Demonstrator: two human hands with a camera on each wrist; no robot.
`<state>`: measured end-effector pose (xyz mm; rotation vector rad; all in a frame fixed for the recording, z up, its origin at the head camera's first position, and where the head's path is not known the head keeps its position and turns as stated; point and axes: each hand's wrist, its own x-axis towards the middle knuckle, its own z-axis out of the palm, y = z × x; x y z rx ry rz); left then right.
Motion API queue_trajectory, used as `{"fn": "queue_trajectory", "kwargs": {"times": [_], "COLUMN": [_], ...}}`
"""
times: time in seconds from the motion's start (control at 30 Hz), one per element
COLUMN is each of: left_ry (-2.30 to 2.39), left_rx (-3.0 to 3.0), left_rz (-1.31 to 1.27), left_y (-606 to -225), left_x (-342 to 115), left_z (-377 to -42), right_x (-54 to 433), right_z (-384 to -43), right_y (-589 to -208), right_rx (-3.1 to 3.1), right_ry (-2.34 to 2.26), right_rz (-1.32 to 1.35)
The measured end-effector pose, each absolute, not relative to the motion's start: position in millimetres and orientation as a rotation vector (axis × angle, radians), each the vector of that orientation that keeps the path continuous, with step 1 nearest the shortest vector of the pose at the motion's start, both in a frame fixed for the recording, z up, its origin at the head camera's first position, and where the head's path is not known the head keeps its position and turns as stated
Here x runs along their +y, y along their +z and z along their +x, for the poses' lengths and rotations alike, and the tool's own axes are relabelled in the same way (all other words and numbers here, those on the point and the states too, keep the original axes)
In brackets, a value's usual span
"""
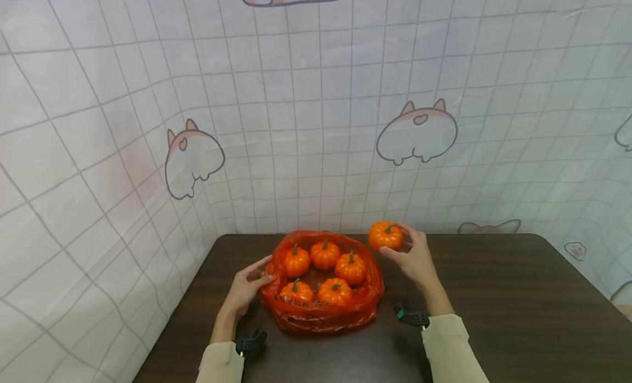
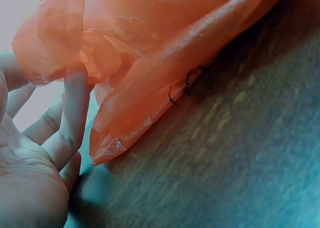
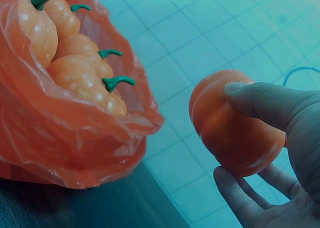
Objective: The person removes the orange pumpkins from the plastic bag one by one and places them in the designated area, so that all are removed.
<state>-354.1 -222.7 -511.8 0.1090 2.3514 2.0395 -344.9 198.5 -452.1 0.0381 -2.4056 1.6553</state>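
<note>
A thin orange-red plastic bag stands with its mouth wide, several small orange pumpkins with green stems inside. My left hand holds the bag's left rim; in the left wrist view the bag's crumpled edge lies among the fingers. Up and to the right of the bag, my right hand grips another small pumpkin between thumb and fingers, held in the air beside the rim. In the right wrist view this pumpkin has the thumb on its upper side and fingertips beneath.
The bag rests on a dark wooden table, near its far edge. Behind the table hangs a pale grid-patterned cloth with cartoon animals. Both wrists carry black bands below cream sleeves.
</note>
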Motion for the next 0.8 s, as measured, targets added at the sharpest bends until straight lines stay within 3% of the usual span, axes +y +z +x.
{"fn": "queue_trajectory", "kwargs": {"times": [0.8], "left_ry": [2.026], "left_rx": [2.401], "left_rz": [0.111], "left_y": [-514], "left_x": [-222], "left_z": [-355], "right_x": [214], "right_z": [-351], "right_y": [-479], "right_rx": [-2.416], "right_ry": [1.661], "right_rz": [-0.025]}}
